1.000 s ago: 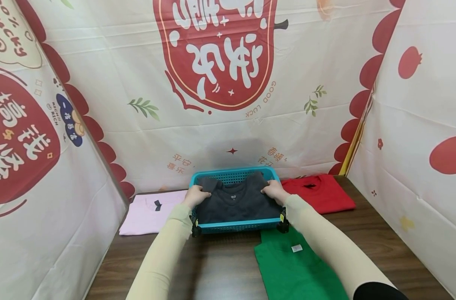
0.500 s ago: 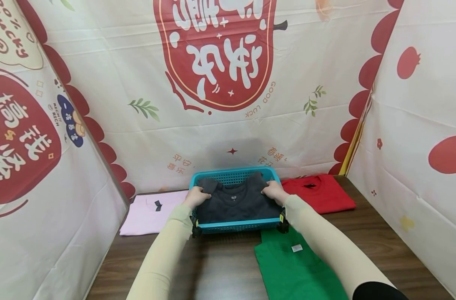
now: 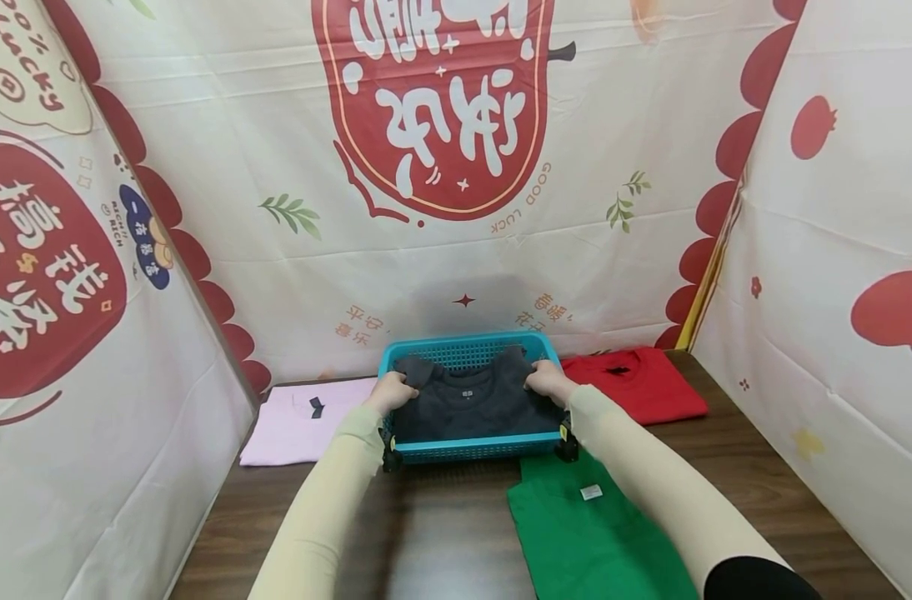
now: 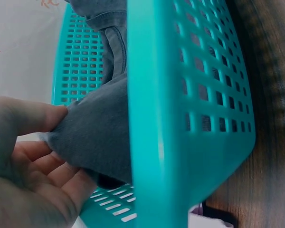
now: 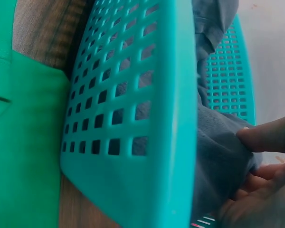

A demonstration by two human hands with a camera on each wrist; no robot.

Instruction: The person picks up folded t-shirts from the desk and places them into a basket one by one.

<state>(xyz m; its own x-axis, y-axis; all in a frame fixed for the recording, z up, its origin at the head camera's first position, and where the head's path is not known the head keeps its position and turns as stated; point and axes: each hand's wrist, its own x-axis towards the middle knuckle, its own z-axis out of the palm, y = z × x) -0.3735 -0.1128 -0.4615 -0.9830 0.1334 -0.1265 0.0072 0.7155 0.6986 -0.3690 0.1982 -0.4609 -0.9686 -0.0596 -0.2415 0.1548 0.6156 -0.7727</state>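
A dark grey T-shirt (image 3: 471, 412) lies inside a teal plastic basket (image 3: 471, 450), its neckline and small printed label facing up. At the shirt's left shoulder in the head view, my left hand (image 3: 392, 393) pinches the cloth between thumb and fingers; the left wrist view shows that hand (image 4: 42, 161) gripping a fold of the shirt (image 4: 99, 128) behind the basket's rim. On the opposite shoulder my right hand (image 3: 549, 382) pinches the fabric. Its thumb and curled fingers hold the grey cloth (image 5: 223, 156) close to the basket wall (image 5: 118, 85) in the right wrist view.
A folded pink shirt (image 3: 283, 429) lies left of the basket, a folded red shirt (image 3: 643, 387) to its right. A green shirt (image 3: 591, 533) is spread in front on the right of the wooden table (image 3: 441, 533). Printed cloth (image 3: 426, 267) hangs behind and at both sides.
Both hands keep hold of the shirt, which stays in the basket with almost no movement. The head view has shifted very slightly.
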